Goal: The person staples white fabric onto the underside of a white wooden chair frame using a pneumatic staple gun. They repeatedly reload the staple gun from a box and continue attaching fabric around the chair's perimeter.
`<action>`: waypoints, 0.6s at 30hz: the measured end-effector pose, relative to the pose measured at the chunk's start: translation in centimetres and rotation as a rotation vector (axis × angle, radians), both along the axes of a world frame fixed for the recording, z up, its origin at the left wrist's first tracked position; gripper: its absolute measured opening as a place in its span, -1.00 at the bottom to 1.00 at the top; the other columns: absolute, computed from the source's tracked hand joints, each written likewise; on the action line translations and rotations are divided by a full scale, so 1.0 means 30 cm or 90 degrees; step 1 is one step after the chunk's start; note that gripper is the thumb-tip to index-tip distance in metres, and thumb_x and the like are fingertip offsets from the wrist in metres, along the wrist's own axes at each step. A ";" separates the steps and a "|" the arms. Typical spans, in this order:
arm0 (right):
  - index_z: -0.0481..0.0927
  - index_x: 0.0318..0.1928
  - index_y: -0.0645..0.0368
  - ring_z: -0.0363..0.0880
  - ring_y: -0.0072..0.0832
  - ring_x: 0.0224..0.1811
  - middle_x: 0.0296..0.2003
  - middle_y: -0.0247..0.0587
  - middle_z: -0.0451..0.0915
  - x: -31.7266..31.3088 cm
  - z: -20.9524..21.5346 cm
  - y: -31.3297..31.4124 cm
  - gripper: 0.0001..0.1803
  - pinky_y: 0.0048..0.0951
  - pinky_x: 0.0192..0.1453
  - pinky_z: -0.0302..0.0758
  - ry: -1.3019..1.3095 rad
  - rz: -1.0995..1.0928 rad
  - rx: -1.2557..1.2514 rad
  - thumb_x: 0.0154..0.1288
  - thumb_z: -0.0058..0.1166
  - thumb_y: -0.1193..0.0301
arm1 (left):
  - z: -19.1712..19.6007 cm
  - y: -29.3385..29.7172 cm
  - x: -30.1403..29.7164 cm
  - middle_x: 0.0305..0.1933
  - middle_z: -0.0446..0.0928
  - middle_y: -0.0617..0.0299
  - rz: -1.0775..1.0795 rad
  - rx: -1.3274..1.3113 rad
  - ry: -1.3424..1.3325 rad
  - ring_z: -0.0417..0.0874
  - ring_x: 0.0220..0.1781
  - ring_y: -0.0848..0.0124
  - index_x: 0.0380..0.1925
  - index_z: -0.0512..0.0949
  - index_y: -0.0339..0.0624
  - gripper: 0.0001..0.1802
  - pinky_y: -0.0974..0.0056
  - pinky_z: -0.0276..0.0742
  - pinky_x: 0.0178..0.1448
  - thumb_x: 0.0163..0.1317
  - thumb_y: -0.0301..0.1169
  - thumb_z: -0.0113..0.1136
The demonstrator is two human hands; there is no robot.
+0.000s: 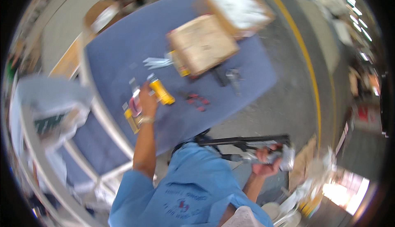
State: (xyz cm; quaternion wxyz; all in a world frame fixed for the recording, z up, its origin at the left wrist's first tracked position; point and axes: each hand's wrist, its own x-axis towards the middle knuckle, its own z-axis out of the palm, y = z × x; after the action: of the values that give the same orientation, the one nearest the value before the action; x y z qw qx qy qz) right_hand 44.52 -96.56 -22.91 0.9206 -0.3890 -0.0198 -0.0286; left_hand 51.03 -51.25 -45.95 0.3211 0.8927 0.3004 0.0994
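Note:
My left hand (147, 102) reaches over the blue tabletop, its fingers smeared by motion. Right beside it lies a yellow tube (161, 92) with a pale end; whether the fingers touch it I cannot tell. On the hand's other side are a reddish roll (135, 106) and a narrow yellow item (131, 120). My right hand (266, 162), off the table's near right side, is closed around the grip end of a long black tool with a straight bar (242, 140). A shiny silver-clear part shows around that hand. The tool's exact kind is blurred.
Red-handled pliers (198, 100), pale blue strips (158, 62) and a grey metal tool (234, 79) lie on the blue table (123, 42). A closed cardboard box (203, 45) stands beside a larger carton (234, 5). White railing (109, 120) runs along the left.

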 end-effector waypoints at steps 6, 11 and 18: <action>0.41 0.26 0.25 0.44 -0.50 -0.38 -0.01 -0.15 0.56 0.042 0.021 -0.006 -0.39 -0.34 -0.18 0.32 0.037 0.048 0.061 0.37 0.21 0.13 | -0.018 -0.013 0.006 0.21 0.55 -0.25 -0.042 -0.001 -0.143 0.64 0.10 -0.06 0.36 0.39 -0.39 -0.30 0.01 0.52 0.23 0.18 -0.49 0.30; 0.40 0.25 0.31 0.44 -0.48 -0.39 0.02 -0.07 0.53 -0.018 -0.026 -0.056 -0.38 -0.30 -0.20 0.35 -0.013 0.052 0.084 0.37 0.20 0.14 | 0.327 -0.081 0.018 0.12 0.57 -0.04 0.024 -0.177 -0.100 0.62 -0.05 0.30 0.15 0.61 -0.33 -0.61 0.19 0.57 0.00 0.33 -0.47 0.27; 0.36 0.33 0.26 0.43 -0.48 -0.38 0.05 -0.12 0.53 -0.057 -0.009 -0.161 -0.35 -0.30 -0.17 0.36 -0.042 0.046 0.200 0.39 0.17 0.13 | 0.774 -0.592 0.073 -0.08 0.66 0.12 -0.303 -0.424 -0.328 0.65 -0.11 0.47 0.06 0.60 -0.39 -0.71 0.39 0.63 -0.03 0.44 -0.43 0.24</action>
State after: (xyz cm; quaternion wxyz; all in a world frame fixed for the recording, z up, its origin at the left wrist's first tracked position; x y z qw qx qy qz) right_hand 42.81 -101.40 -23.19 0.9694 -0.2379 -0.0592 -0.0111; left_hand 53.21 -69.02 -22.74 0.6673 0.7314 0.0136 0.1396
